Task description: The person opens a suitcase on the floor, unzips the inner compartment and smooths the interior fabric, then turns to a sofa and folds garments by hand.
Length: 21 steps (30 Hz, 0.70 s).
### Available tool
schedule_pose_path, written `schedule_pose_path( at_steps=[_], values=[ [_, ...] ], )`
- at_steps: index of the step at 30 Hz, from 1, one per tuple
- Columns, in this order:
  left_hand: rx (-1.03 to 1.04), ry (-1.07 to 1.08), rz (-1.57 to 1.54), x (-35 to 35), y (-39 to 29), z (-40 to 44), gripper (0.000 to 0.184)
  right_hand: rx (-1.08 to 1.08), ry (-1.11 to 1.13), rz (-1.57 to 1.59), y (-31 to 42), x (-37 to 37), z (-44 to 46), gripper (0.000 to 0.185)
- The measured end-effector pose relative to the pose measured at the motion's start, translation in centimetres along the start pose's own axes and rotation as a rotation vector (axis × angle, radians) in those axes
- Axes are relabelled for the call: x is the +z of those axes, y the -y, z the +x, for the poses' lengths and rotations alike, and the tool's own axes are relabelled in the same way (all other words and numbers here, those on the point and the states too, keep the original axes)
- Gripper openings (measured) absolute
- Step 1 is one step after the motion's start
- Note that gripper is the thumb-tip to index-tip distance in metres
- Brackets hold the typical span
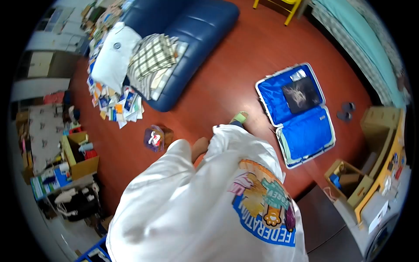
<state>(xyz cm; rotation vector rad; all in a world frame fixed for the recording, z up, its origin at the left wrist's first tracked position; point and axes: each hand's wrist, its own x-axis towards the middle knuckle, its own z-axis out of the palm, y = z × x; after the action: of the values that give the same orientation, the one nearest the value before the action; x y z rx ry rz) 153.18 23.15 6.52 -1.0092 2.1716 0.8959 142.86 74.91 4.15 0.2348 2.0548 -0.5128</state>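
My left hand (pixel 200 147) shows just past the cuff of a white sleeve, close to my body. Its fingers are too small and tucked away to make out, so I cannot tell what it holds, if anything. My right hand is out of sight. A white shirt (pixel 187 209) with a colourful printed patch covers much of the lower view. To the left of my hand, a clear bin (pixel 154 139) with red and white contents stands on the floor. One green slipper (pixel 240 116) pokes out ahead of my shirt.
An open suitcase (pixel 307 136) with blue lining lies right, a dark flat item (pixel 301 95) in it. Grey slippers (pixel 345 112) sit beyond. A blue sofa (pixel 203 32) bears folded cloths (pixel 155 56) and a white bag (pixel 114 54). Papers (pixel 120 107) spill beside it; boxes (pixel 83 161) stand left.
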Motion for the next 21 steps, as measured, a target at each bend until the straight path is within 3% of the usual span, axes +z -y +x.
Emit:
schedule_pose_path(
  at_steps=[8,15,16,21],
  values=[
    [-0.025,0.118,0.098,2.1,3.9,-4.3,0.035,-0.004,-0.094,0.149,-6.7,1.4,0.5,0.034],
    [-0.046,0.168,0.182,2.0,2.3,-5.1,0.034,0.009,-0.149,0.311,-10.7,4.8,3.0,0.034],
    [-0.035,0.179,0.2,2.0,1.8,-4.7,0.034,0.03,-0.122,0.45,-9.4,3.5,0.8,0.036],
    [0.016,0.213,0.284,1.9,-1.1,-2.6,0.034,0.123,-0.167,0.357,-11.9,7.4,-0.2,0.042]
  ],
)
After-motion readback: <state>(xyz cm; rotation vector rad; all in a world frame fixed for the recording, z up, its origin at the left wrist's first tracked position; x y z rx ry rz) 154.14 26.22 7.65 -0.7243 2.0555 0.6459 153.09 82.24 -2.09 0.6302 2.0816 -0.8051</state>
